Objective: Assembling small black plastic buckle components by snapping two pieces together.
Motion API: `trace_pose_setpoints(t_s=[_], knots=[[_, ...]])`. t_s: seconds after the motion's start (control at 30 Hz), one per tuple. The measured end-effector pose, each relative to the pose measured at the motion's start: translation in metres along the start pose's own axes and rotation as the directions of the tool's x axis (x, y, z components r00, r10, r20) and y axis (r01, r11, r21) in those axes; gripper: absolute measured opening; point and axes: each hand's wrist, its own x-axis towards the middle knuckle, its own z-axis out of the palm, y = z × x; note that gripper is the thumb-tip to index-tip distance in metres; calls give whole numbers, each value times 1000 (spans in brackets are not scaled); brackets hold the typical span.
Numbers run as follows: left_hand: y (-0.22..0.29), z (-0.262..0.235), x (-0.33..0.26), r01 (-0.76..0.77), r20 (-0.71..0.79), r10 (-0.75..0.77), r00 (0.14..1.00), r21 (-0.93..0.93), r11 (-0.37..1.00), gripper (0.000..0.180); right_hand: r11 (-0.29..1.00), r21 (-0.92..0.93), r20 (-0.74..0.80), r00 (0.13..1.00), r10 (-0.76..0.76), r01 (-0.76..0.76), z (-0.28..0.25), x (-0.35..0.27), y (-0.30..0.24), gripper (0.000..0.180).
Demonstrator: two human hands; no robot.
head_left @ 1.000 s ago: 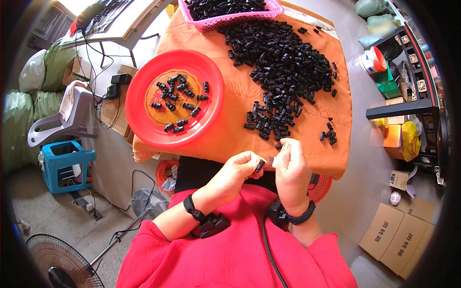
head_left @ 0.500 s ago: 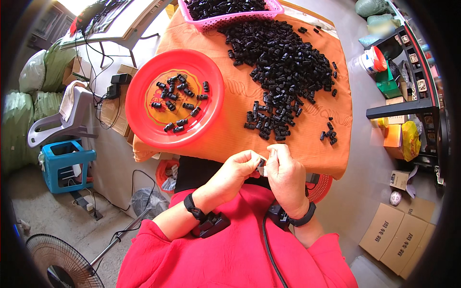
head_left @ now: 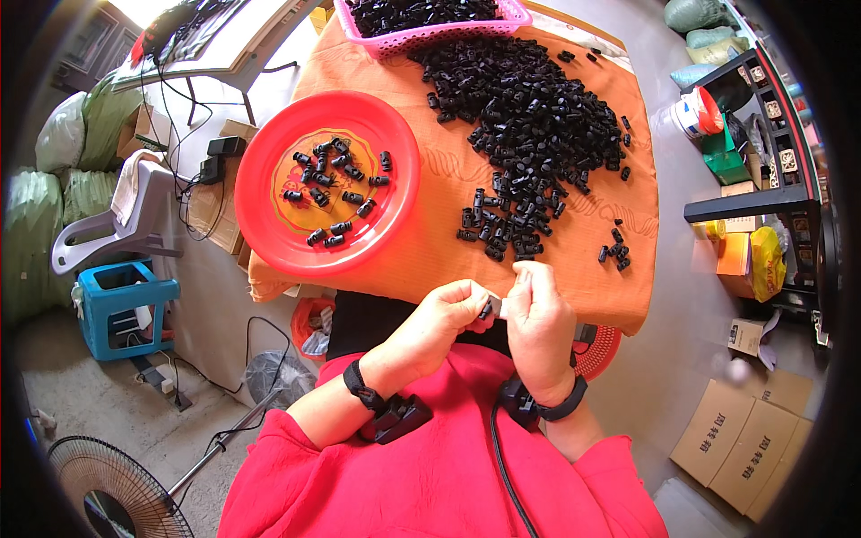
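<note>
A: Where is the piece being worked on?

B: Just below the middle of the frame, a small black plastic clip [head_left: 489, 309] sits pinched between both hands, over the near edge of the orange tabletop [head_left: 430, 242]. The left hand [head_left: 439, 318] grasps it with curled fingertips; the right hand [head_left: 538, 314] closes on its other side, fingers pointing up.

A: How should this step be handled well?

B: I judge that the grip should be kept near the ends, so the joint between the two halves shows, and pressed straight rather than twisted. The part is tiny, and much of it is hidden by fingers.

A: And the finished ones?

B: The red plate [head_left: 269, 233], left of centre, holds a handful of black pieces [head_left: 336, 193]; the loose heap [head_left: 534, 134] lies upper right, below a pink basket [head_left: 448, 40]. Keeping the two groups apart seems wise.
</note>
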Motion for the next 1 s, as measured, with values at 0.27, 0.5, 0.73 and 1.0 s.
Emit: trace_pose_setpoints(t_s=[0.27, 0.5, 0.73, 1.0], knots=[[1, -1, -1, 47, -5, -47, 999, -67, 997, 17, 994, 102, 38, 999, 32, -36, -7, 6, 2, 10], [-3, -6, 2, 37, -23, -39, 999, -88, 995, 14, 985, 170, 165, 985, -59, 30, -6, 2, 4, 7], [-5, -10, 3, 31, 36, -27, 999, -104, 994, 13, 970, 239, 341, 939, -53, -32, -10, 2, 7, 14], [19, -26, 11, 59, 235, 12, 972, -292, 955, 19, 925, 362, 199, 979, 43, -114, -11, 5, 18, 10]])
